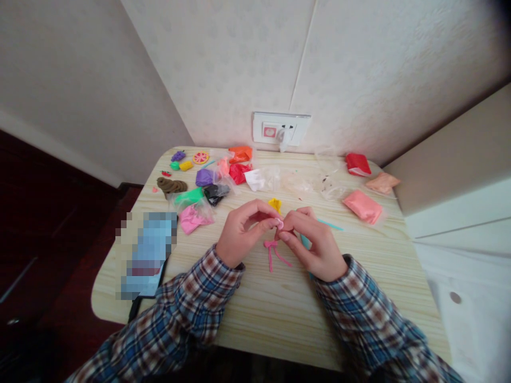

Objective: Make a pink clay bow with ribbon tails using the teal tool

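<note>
A small pale-pink piece of modelling clay [280, 224] is pinched between the fingertips of both hands above the middle of the table. My left hand [241, 234] holds its left side with thumb and forefinger. From the other side, my right hand [317, 244] grips it with closed fingers, which partly hide it. Below them lies a darker pink clay shape [271, 244] with two thin strands trailing toward me. A yellow clay piece [275, 204] is just beyond my fingers. Behind my right hand, a thin blue stick [330, 224] rests on the tabletop.
Bagged clay, including a green pack [190, 197] and a salmon pack [364, 206], lies to both sides. A coiled brown piece [171, 185] and small clay fruits, such as purple grapes [178, 155], sit far left. A phone [149, 255] lies near left; a wall socket [295, 127] is behind.
</note>
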